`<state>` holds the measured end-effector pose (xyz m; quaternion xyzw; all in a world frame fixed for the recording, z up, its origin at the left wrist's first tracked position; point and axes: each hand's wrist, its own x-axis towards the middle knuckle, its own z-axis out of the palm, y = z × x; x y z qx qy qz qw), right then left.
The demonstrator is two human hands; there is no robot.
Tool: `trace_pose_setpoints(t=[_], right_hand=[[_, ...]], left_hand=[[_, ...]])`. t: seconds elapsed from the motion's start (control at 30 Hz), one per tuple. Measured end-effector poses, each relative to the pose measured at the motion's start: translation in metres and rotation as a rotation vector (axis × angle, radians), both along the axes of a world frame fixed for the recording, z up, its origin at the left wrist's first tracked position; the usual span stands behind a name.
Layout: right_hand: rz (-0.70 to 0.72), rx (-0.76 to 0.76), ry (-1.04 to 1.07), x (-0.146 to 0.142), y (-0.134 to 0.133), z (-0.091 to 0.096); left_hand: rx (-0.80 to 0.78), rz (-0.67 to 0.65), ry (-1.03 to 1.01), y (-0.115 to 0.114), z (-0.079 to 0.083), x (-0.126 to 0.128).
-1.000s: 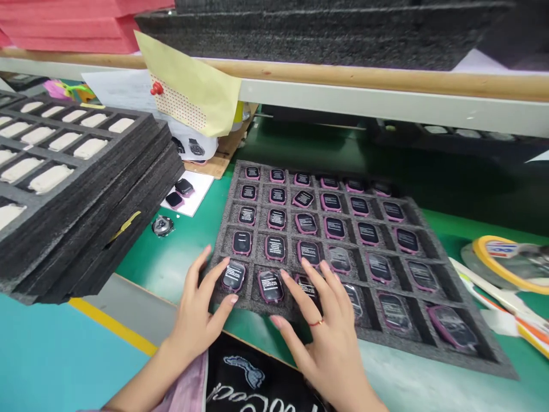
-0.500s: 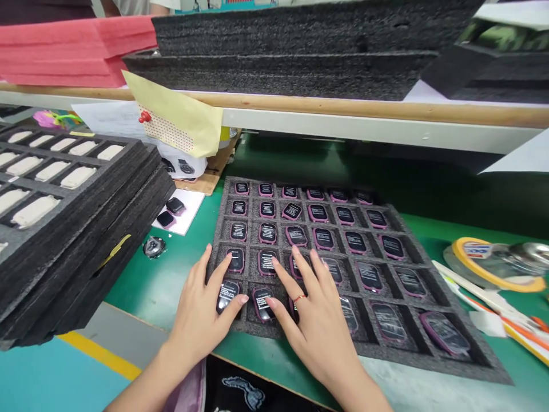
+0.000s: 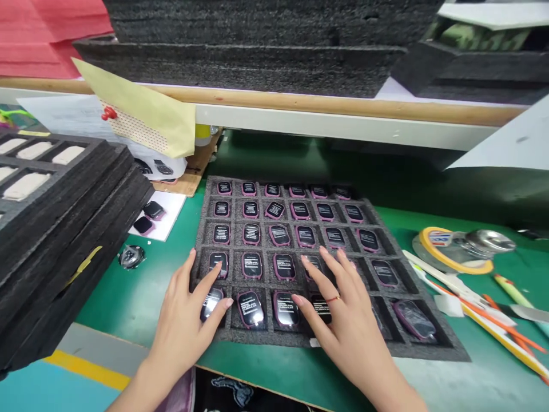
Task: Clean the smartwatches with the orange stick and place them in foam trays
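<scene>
Our left grip [image 3: 180, 317] and right grip [image 3: 349, 315] have fingers apart; a near-row watch [image 3: 285, 310] lies at the nearer right grip's nine o'clock, long axis twelve-to-six.

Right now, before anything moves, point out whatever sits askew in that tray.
One watch in the tray, second row from the back, third from left, lies twisted in its compartment; its left neighbour sits straight. The watch in front of it looks slightly turned too.
</scene>
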<state>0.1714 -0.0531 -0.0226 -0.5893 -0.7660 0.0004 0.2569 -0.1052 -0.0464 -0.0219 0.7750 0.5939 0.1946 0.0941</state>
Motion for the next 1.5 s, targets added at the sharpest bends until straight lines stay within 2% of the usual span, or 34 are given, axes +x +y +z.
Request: trace_pose_setpoints(t=[0.1,0.23,0.5,0.63,0.8,0.97,1.1,1.33,1.5], right_hand=[[0.058,-0.075,-0.039,0.005,0.010,0.001],[0.131,-0.106,-0.106,0.003,0.033,0.005],[0.287,-0.124,-0.138,-0.028,0.074,0.007],[0.294,-0.083,-0.143,-0.036,0.081,0.003],[0.274,-0.036,-0.133,-0.023,0.083,0.005],[0.263,-0.071,-0.159,-0.006,0.089,0.004],[0.269,-0.109,-0.194,-0.006,0.101,0.003],[0.231,-0.183,-0.212,-0.019,0.136,0.000],[0.240,-0.179,-0.212,-0.027,0.147,0.000]], left_hand=[[-0.018,-0.019,-0.001,0.002,0.003,0.002],[-0.048,0.023,-0.012,0.014,0.005,0.001],[-0.079,0.042,0.085,0.049,0.012,-0.004],[-0.111,0.024,0.157,0.052,0.016,0.001],[-0.118,0.018,0.146,0.056,0.019,0.001],[-0.252,0.015,0.122,0.060,0.029,-0.005],[-0.324,0.010,0.163,0.064,0.036,-0.005],[-0.300,0.001,0.190,0.097,0.033,0.001],[-0.279,0.001,0.195,0.116,0.027,0.003]])
